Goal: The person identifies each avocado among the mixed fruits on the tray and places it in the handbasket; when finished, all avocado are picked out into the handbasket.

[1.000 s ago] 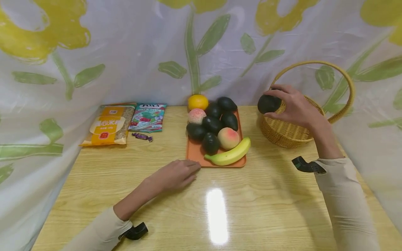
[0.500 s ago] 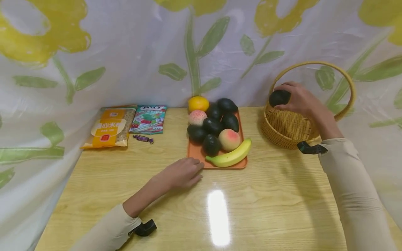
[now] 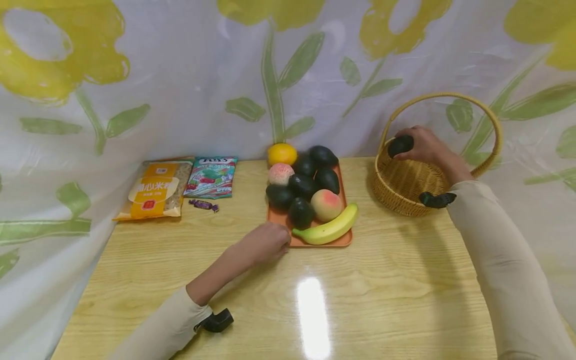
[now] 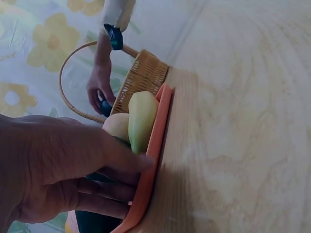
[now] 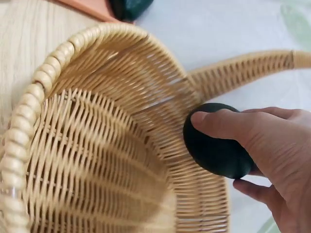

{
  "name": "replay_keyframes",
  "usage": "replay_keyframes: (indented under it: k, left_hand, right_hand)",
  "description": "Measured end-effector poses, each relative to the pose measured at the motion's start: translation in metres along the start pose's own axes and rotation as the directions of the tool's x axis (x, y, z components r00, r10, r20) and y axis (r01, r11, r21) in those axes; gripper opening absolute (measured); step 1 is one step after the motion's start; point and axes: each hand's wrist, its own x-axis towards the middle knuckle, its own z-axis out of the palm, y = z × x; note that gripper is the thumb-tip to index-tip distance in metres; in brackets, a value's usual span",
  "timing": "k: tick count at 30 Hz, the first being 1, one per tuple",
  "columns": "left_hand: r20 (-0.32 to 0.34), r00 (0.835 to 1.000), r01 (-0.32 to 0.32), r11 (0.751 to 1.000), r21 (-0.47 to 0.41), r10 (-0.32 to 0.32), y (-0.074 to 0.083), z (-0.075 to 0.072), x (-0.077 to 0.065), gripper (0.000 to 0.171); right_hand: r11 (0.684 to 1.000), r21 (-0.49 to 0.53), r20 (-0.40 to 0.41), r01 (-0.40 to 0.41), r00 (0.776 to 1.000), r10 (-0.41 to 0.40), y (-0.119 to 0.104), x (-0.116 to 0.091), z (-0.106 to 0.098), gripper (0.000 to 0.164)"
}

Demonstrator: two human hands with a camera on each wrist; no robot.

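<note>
My right hand (image 3: 425, 145) holds a dark avocado (image 5: 216, 145) between thumb and fingers, over the far-left part of the wicker basket's rim (image 5: 29, 111), under its tall handle. At the front-left corner of the orange tray (image 3: 315, 244), my left hand (image 3: 267, 242) grips the rim, with the thumb (image 4: 141, 161) on the edge and the fingers reaching inside. The tray bears several more dark avocados (image 3: 301, 212), two peaches (image 3: 326, 205), a yellow-orange citrus fruit (image 3: 282, 154) and a banana (image 3: 328, 229) along its front edge.
On the left lie an orange-and-clear food bag (image 3: 155, 189), a teal candy bag (image 3: 211, 177) and a purple wrapped candy (image 3: 204, 205). A flower-printed curtain (image 3: 180, 75) stands behind the wooden table (image 3: 360, 300).
My right hand has carried the avocado from beside the basket to over its rim and slightly lower. My left hand has curled more closely round the tray's corner.
</note>
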Motion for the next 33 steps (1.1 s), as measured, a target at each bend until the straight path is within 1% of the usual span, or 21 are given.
replay_keyframes:
  k: [2,4,6,8,11,13,16,19,22,27,28,31,33]
  left_hand:
    - [-0.007,1.0,0.005,1.0,0.005,-0.005,-0.002,-0.001,0.002,0.024]
    - [-0.013,1.0,0.015,1.0,-0.002,-0.015,-0.004,-0.002,0.004,0.024]
    - [-0.018,1.0,0.013,1.0,-0.013,-0.014,-0.006,-0.002,0.005,0.022]
    - [-0.017,1.0,0.005,1.0,-0.003,-0.005,-0.006,-0.001,0.006,0.021]
    - [-0.008,1.0,0.006,0.999,0.042,-0.006,-0.005,0.002,0.01,0.02]
    - [0.0,1.0,0.011,0.998,0.066,-0.011,-0.004,0.003,0.012,0.021]
    - [0.021,0.999,0.024,0.998,0.059,-0.025,-0.004,0.003,0.017,0.031]
    - [0.069,0.997,0.044,0.999,0.023,-0.045,-0.004,-0.001,0.02,0.041]
    - [0.104,0.993,0.06,0.998,0.023,-0.062,-0.002,-0.006,0.022,0.043]
    - [0.103,0.993,0.058,0.998,0.021,-0.06,0.004,-0.01,0.026,0.043]
    - [0.103,0.993,0.058,0.998,0.014,-0.06,0.004,-0.011,0.027,0.043]
    - [0.1,0.993,0.054,0.999,0.007,-0.054,0.005,-0.011,0.028,0.042]
    - [0.101,0.993,0.059,0.998,0.017,-0.06,0.004,-0.011,0.028,0.041]
  right_hand:
    - [1.0,0.013,0.001,-0.015,1.0,0.015,0.005,0.003,0.004,0.06]
    - [0.998,0.031,0.015,-0.049,0.999,0.048,0.008,0.005,0.008,0.059]
    - [0.994,0.053,0.046,-0.093,0.995,0.091,0.011,0.005,0.012,0.062]
    - [0.987,0.073,0.07,-0.14,0.988,0.135,0.012,0.005,0.015,0.063]
    - [0.978,0.09,0.097,-0.188,0.979,0.179,0.014,0.003,0.019,0.069]
    - [0.973,0.1,0.111,-0.206,0.974,0.195,0.016,0.002,0.022,0.069]
    - [0.97,0.127,0.12,-0.208,0.974,0.193,0.021,0.001,0.029,0.069]
    - [0.965,0.141,0.125,-0.222,0.971,0.205,0.023,0.001,0.035,0.07]
    - [0.958,0.146,0.128,-0.245,0.965,0.228,0.021,0.0,0.034,0.073]
    - [0.958,0.168,0.112,-0.231,0.97,0.214,0.021,0.0,0.031,0.069]
    - [0.962,0.162,0.095,-0.221,0.974,0.208,0.022,-0.001,0.031,0.069]
    - [0.962,0.163,0.092,-0.218,0.974,0.205,0.023,-0.004,0.03,0.069]
    - [0.962,0.159,0.101,-0.22,0.973,0.205,0.022,-0.003,0.03,0.07]
